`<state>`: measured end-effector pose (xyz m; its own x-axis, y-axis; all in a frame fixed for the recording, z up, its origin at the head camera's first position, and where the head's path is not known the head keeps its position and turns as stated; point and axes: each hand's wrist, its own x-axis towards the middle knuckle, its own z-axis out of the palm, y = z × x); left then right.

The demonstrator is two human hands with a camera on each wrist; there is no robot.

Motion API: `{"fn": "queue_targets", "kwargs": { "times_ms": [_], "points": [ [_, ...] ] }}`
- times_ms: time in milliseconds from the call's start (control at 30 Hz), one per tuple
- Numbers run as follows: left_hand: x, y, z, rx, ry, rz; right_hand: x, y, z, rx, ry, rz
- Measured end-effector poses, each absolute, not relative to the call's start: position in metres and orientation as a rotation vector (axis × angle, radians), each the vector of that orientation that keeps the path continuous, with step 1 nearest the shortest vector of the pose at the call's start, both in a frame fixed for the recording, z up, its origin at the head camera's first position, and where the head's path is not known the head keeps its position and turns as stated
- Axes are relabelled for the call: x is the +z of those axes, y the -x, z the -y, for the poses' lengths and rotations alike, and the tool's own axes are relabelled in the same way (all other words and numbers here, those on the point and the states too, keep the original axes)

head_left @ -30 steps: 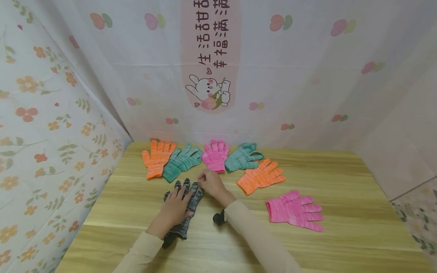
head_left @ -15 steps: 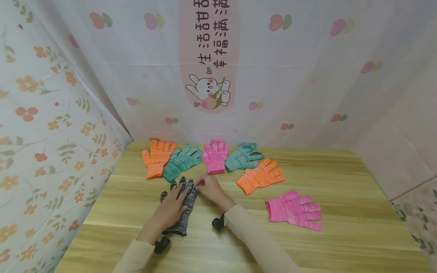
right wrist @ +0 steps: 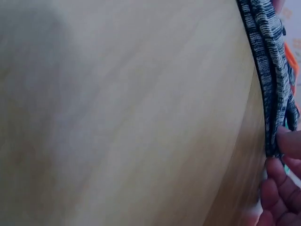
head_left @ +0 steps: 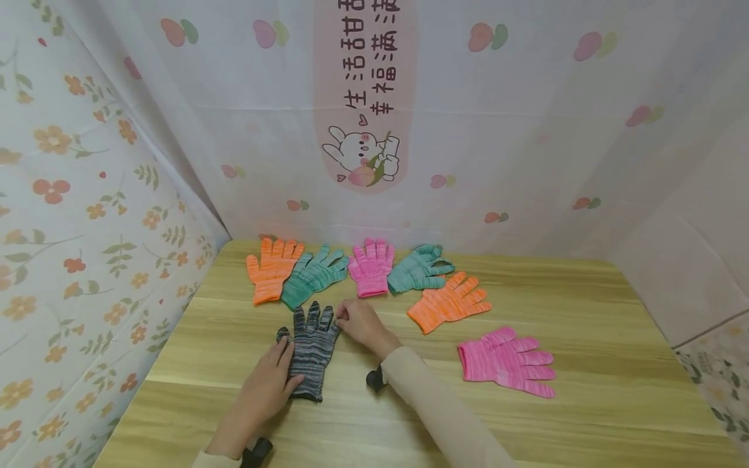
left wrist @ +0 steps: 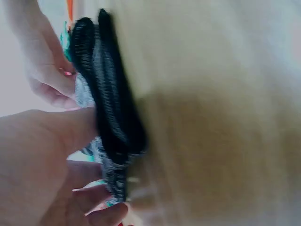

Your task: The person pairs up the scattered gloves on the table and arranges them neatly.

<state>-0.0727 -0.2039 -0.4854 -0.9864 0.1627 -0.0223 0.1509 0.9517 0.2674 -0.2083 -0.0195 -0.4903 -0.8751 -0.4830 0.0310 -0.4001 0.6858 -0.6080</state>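
Note:
A dark grey-and-black knitted glove (head_left: pixel 313 356) lies on the table, fingers pointing away from me. My left hand (head_left: pixel 264 385) rests along its left edge, fingers extended near the glove's left finger and thumb on the lower part. The thumb also touches the glove by its open cuff (left wrist: pixel 108 89) in the left wrist view. My right hand (head_left: pixel 361 323) pinches the tip of the glove's rightmost finger. In the right wrist view, thumb and fingertips (right wrist: pixel 276 172) meet at the end of the striped knit (right wrist: pixel 270 61).
Along the back lie an orange glove (head_left: pixel 270 273), a green glove (head_left: pixel 313 278), a pink glove (head_left: pixel 372 270), another green glove (head_left: pixel 418 270) and another orange glove (head_left: pixel 449 302). A second pink glove (head_left: pixel 506 364) lies to the right on the wooden table (head_left: pixel 585 299). Patterned cloth (head_left: pixel 515 149) hangs behind.
My left hand has slid from the middle of the dark glove down to its left edge, uncovering its fingers. The glove shifted slightly left; my right hand still pinches its finger.

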Motion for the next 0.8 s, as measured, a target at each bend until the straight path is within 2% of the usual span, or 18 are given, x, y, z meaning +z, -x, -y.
{"fn": "queue_targets", "kwargs": {
  "times_ms": [367, 533, 800],
  "points": [
    [-0.487, 0.081, 0.217, 0.405, -0.206, -3.222, -0.479, 0.174, 0.029, -0.533, 1.09, -2.973],
    [-0.485, 0.083, 0.224, 0.34, -0.198, -3.155, -0.48, 0.16, 0.031, -0.268, 1.034, -2.901],
    [-0.478, 0.089, 0.232, 0.382, -0.198, -3.074, -0.477, 0.149, 0.034, -0.167, 0.959, -2.78]
  ]
}}
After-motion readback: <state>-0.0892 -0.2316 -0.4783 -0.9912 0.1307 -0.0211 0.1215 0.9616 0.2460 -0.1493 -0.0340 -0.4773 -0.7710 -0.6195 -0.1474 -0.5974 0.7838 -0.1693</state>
